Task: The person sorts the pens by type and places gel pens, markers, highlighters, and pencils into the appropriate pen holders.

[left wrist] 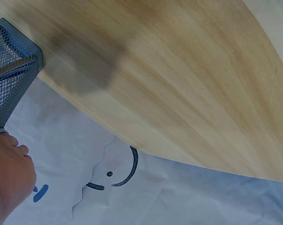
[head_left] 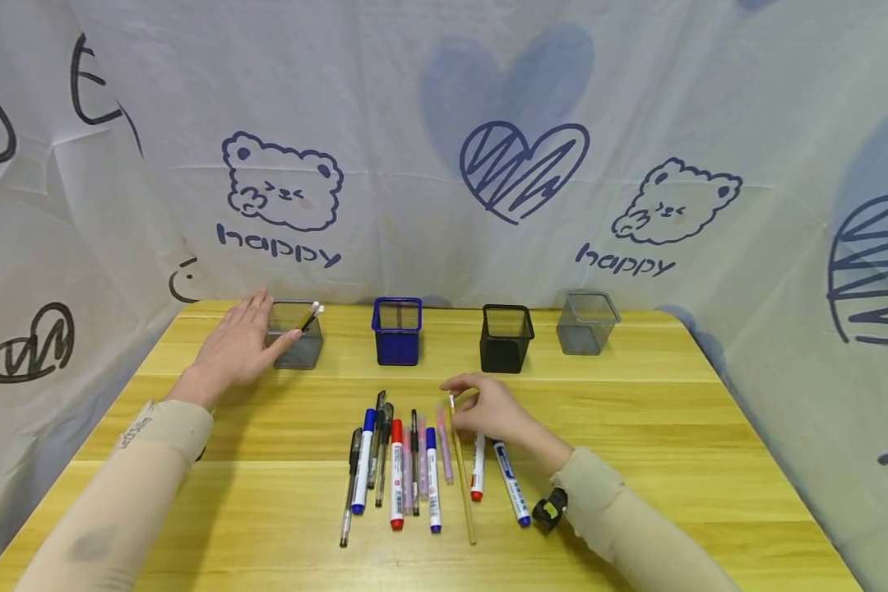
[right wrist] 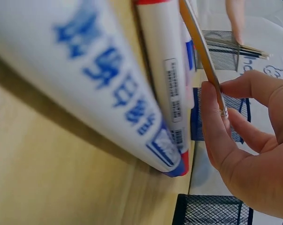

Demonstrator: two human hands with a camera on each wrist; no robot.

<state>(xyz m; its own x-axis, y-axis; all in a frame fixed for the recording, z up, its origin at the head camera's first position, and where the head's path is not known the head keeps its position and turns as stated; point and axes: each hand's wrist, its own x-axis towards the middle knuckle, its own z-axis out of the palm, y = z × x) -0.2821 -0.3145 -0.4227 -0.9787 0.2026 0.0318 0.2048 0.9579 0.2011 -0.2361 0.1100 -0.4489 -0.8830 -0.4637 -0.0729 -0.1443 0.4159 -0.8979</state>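
My right hand (head_left: pixel 492 407) pinches a yellow pencil (head_left: pixel 462 485) near its white-tipped end, between thumb and fingertips; the right wrist view shows this grip up close. The pencil slants toward the near side of the table. At the far left, my left hand (head_left: pixel 237 341) lies against a grey mesh pen holder (head_left: pixel 298 358). Its fingers stretch along the holder's left side, and the thumb reaches across the front. Pencils (head_left: pixel 311 316) with white ends lean in that holder. The left wrist view catches the holder's mesh wall (left wrist: pixel 19 79) beside part of the hand.
Blue (head_left: pixel 397 349), black (head_left: pixel 506 353) and light grey (head_left: pixel 586 333) mesh holders stand along the back. Several pens and markers lie mid-table, among them a red-capped marker (head_left: pixel 396 477), a black pen (head_left: pixel 351 485) and a blue-capped marker (head_left: pixel 512 485). A printed cloth (head_left: pixel 414 205) hangs behind.
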